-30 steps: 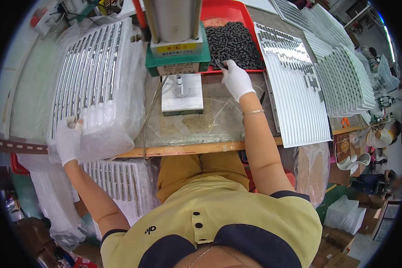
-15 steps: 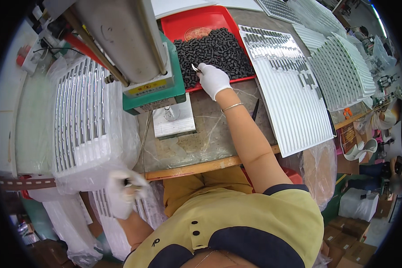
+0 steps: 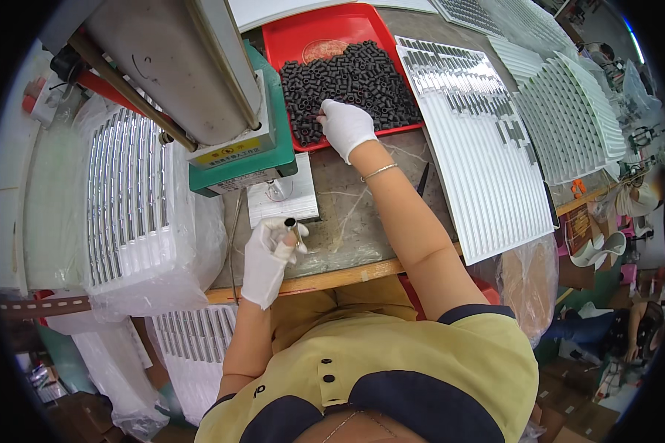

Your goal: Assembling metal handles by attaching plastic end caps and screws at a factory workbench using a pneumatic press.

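Observation:
My left hand [image 3: 264, 260], in a white glove, holds up a short shiny metal tube [image 3: 293, 233] between thumb and fingers. The dark open end of the tube points upward, just in front of the press's pale metal base block [image 3: 307, 202]. Over the near left part of a red tray [image 3: 273, 35], the gloved fingers of my right hand [image 3: 347, 127] are pinched together at the edge of a heap of small black ribbed plugs [image 3: 362, 81]. What those fingertips hold, if anything, is too small to make out.
A green-framed press [image 3: 233, 176] with a thick grey cylinder [image 3: 170, 59] stands left of the tray. To the right lies a white ridged tray [image 3: 488, 199] bearing rows of metal tubes. Plastic-wrapped racks of tubes [image 3: 125, 199] stand at left. A dark pointed tool [image 3: 423, 179] lies on the table.
My left hand has come up and right from beside the table edge, bringing the metal tube over the table. The silvery object at my right fingertips no longer shows; that hand moved slightly left.

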Motion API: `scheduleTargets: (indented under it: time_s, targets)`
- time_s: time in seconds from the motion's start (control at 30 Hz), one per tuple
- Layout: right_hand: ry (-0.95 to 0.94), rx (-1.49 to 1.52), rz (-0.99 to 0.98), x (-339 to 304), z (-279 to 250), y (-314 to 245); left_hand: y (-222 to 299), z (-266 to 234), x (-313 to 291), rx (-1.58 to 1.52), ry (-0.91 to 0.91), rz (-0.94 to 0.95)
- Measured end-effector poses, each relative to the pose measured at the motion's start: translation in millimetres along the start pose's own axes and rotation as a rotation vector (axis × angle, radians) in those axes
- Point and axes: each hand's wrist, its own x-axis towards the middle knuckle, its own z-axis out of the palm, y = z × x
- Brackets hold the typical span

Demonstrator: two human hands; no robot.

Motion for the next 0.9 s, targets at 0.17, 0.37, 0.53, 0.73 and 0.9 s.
scheduleTargets:
  time_s: [0.17, 0.37, 0.53, 0.73, 0.9]
  targets:
    - [0.031, -0.066, -0.009, 2, 5, -1, -2, 2, 27, 0.167, 0.079, 0.031]
    - [-0.087, 0.418, -0.061, -75, -77, -19, -1, 5, 43, 0.533, 0.251, 0.038]
    - [-0.120, 0.408, -0.188, -131, -98, -20, -6, 23, 43, 0.514, 0.186, 0.224]
    - [-0.118, 0.051, -0.283, -153, -109, -19, -8, 39, 41, 0.814, 0.077, 0.731]
    - [0.053, 0.215, -0.126, -129, -131, 39, -27, 43, 40, 0.574, 0.103, 0.379]
